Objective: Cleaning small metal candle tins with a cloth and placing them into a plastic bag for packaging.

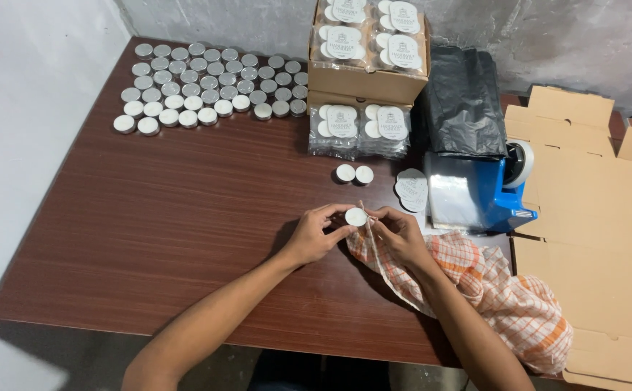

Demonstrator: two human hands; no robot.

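we pinch tealight (355, 216) between left hand (314, 233) and right hand (400, 233), over checked cloth (504, 289); loose fingertip hold may drop it, denting soft wax.

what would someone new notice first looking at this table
Probably the block of small silver tealight candles in rows at the far left of the brown table. Next, at the near centre, the left hand and right hand together holding one white tealight above an orange checked cloth. A blue tape dispenser sits to the right.
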